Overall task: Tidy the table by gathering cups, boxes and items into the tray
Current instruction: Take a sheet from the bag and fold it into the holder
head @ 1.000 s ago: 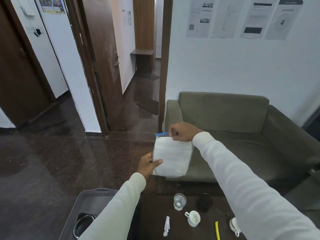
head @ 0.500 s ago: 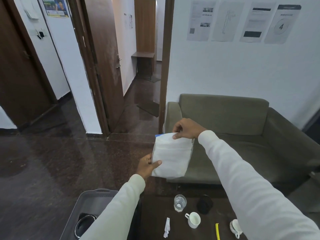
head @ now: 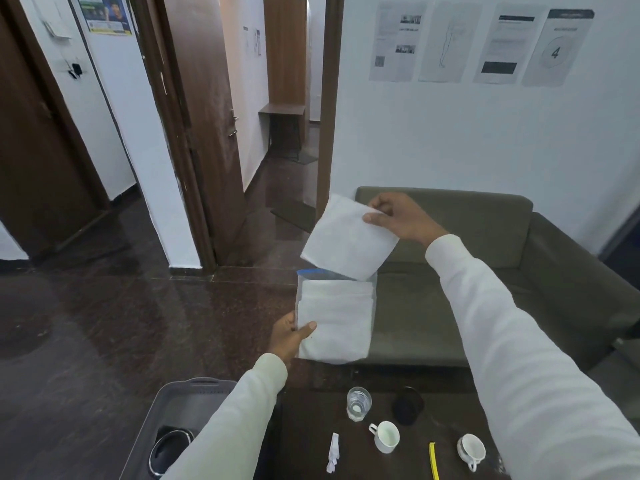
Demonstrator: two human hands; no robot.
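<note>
**Napkin drawn from its pack while most of the table waits**

At the left, the grey tray (head: 173,403) sits off the table's left edge and holds one dark round item with a shiny rim (head: 171,448); nothing else shows inside it. The left hand (head: 289,336) is clamped on the lower left corner of the clear napkin pack (head: 334,320), thumb across its front, holding it upright above the table's far edge. Just above the pack's blue-trimmed mouth, the right hand (head: 398,218) pinches a single white napkin (head: 348,237) by its upper right corner; the sheet hangs tilted, its lower corner just at the opening.

On the dark table (head: 304,427), left to right, lie a small white wrapper (head: 333,452), a clear glass (head: 359,403), a white cup (head: 387,436), a black cup (head: 408,405), a yellow strip (head: 433,464) and a second white cup (head: 471,450) near the right edge. By this showing the tidying is barely begun: every cup is yet to be gathered.

Half a second ago the right hand gripped the pack's top edge with no sheet free; now the napkin is out and lifted clear
</note>
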